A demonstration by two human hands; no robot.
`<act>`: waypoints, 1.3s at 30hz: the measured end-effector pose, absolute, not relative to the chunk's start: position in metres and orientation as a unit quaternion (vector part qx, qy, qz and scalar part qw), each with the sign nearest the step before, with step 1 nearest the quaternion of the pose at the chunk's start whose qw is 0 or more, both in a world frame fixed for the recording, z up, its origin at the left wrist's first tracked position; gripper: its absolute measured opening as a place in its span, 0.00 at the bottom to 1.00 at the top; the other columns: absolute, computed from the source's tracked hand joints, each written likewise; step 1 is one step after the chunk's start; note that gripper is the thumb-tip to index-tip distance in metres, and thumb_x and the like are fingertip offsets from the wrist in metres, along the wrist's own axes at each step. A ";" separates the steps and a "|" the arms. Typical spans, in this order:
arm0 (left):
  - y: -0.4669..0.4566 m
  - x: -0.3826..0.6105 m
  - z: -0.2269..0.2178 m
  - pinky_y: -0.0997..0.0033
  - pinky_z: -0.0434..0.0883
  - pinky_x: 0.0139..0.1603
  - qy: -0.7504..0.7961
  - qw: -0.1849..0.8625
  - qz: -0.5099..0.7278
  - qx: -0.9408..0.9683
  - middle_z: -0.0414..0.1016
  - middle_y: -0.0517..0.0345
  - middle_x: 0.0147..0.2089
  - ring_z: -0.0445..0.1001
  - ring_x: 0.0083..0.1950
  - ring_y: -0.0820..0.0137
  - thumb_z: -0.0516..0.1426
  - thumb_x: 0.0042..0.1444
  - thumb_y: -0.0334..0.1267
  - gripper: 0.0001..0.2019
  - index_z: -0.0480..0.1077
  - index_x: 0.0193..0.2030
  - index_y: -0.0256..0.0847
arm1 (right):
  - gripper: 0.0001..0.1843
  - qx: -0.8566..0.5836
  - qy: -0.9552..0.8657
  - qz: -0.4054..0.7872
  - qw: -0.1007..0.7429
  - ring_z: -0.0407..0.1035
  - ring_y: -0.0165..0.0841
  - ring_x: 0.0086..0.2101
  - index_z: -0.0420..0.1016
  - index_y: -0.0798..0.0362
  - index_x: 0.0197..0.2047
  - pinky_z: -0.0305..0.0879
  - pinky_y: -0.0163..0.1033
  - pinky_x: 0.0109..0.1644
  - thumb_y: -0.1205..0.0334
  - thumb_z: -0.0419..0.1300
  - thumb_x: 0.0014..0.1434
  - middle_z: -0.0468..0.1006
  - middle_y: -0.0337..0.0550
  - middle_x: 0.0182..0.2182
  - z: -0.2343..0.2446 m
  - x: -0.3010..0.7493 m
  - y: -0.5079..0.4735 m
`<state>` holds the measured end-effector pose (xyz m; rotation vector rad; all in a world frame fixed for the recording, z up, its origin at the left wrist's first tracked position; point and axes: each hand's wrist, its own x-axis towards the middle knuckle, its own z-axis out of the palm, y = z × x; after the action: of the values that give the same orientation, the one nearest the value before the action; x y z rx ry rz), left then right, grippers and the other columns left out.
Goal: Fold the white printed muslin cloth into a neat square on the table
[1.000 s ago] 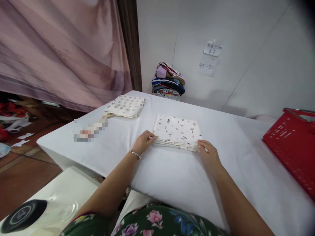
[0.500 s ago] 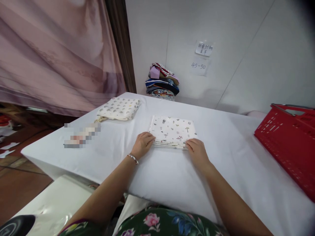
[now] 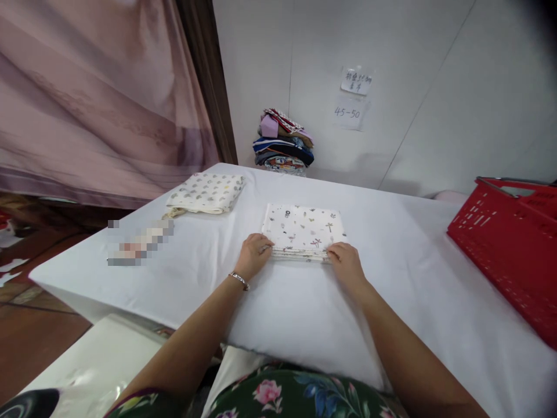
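Note:
A white cloth (image 3: 304, 227) with small printed plants and figures lies folded in several layers, its near folded edge toward me. At its near left corner my left hand (image 3: 256, 255) is closed, pinching the layers between thumb and fingers. My right hand (image 3: 347, 264) likewise pinches the near right corner. Farther left on the table rests another folded cloth (image 3: 209, 193), cream with grey shapes and a drawstring-like end. The fingertips under the cloth's edge are partly hidden.
The white-covered table (image 3: 404, 278) holds a red plastic basket (image 3: 509, 249) at the right and a blurred-out item (image 3: 139, 244) at the left. Behind the far edge stands a stack of folded textiles (image 3: 284, 142). Paper notes (image 3: 348, 113) hang on the wall; a pink curtain (image 3: 96, 98) hangs left.
The view has shifted slightly. Both hands keep their grip at the near corners of the folded cloth, which looks nearly unchanged.

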<state>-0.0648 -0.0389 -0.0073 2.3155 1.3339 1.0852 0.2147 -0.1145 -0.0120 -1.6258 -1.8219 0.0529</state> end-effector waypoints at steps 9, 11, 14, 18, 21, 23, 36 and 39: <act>-0.038 -0.064 -0.009 0.64 0.65 0.49 0.452 0.156 0.413 0.775 0.72 0.59 0.33 0.68 0.43 0.67 0.53 0.47 0.29 0.08 0.72 0.29 0.43 | 0.12 -0.629 -0.688 0.059 0.355 0.68 0.36 0.40 0.76 0.49 0.36 0.60 0.43 0.47 0.66 0.51 0.57 0.77 0.41 0.37 -0.012 0.217 -0.114; -0.038 -0.064 -0.010 0.64 0.65 0.49 0.450 0.159 0.413 0.775 0.72 0.59 0.33 0.68 0.42 0.67 0.52 0.47 0.29 0.08 0.71 0.30 0.43 | 0.13 -0.629 -0.694 0.050 0.346 0.67 0.36 0.40 0.76 0.49 0.38 0.59 0.43 0.47 0.66 0.50 0.58 0.76 0.42 0.38 -0.012 0.216 -0.116; -0.037 -0.064 -0.011 0.63 0.65 0.49 0.449 0.161 0.415 0.775 0.72 0.59 0.34 0.68 0.42 0.67 0.52 0.47 0.30 0.08 0.71 0.30 0.43 | 0.13 -0.630 -0.703 0.020 0.330 0.67 0.36 0.41 0.76 0.49 0.38 0.58 0.44 0.48 0.66 0.50 0.58 0.76 0.42 0.37 -0.012 0.214 -0.117; -0.037 -0.065 -0.012 0.63 0.66 0.49 0.439 0.160 0.425 0.775 0.72 0.58 0.35 0.68 0.43 0.67 0.53 0.48 0.30 0.07 0.72 0.30 0.43 | 0.12 -0.626 -0.698 0.002 0.347 0.67 0.36 0.39 0.74 0.50 0.36 0.58 0.44 0.47 0.67 0.49 0.59 0.76 0.42 0.36 -0.014 0.214 -0.117; -0.037 -0.065 -0.012 0.63 0.66 0.49 0.431 0.159 0.433 0.776 0.73 0.58 0.35 0.68 0.43 0.68 0.53 0.48 0.30 0.08 0.72 0.31 0.43 | 0.11 -0.618 -0.691 0.007 0.374 0.67 0.36 0.38 0.73 0.51 0.35 0.59 0.43 0.45 0.66 0.49 0.59 0.76 0.42 0.35 -0.016 0.216 -0.116; -0.037 -0.065 -0.013 0.63 0.66 0.49 0.426 0.161 0.440 0.774 0.73 0.59 0.35 0.69 0.43 0.68 0.53 0.49 0.31 0.08 0.72 0.32 0.44 | 0.11 -0.611 -0.691 0.004 0.386 0.67 0.36 0.38 0.72 0.51 0.35 0.59 0.43 0.45 0.66 0.48 0.59 0.76 0.43 0.36 -0.017 0.217 -0.116; -0.041 -0.068 -0.007 0.61 0.65 0.50 0.420 0.142 0.399 0.803 0.72 0.58 0.36 0.69 0.43 0.67 0.53 0.49 0.30 0.07 0.71 0.30 0.43 | 0.10 -0.581 -0.739 -0.015 0.341 0.66 0.37 0.42 0.74 0.51 0.38 0.58 0.45 0.49 0.63 0.51 0.59 0.75 0.44 0.38 -0.013 0.217 -0.126; -0.041 -0.069 -0.007 0.62 0.65 0.49 0.422 0.132 0.387 0.809 0.73 0.58 0.36 0.69 0.44 0.67 0.54 0.49 0.32 0.06 0.71 0.31 0.43 | 0.10 -0.582 -0.737 -0.007 0.345 0.66 0.36 0.41 0.74 0.50 0.38 0.58 0.45 0.48 0.62 0.52 0.58 0.75 0.43 0.38 -0.012 0.217 -0.126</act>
<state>-0.0687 -0.0408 -0.0069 2.3487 1.2249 1.1238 0.2172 -0.1256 -0.0118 -1.5104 -1.9136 -0.0171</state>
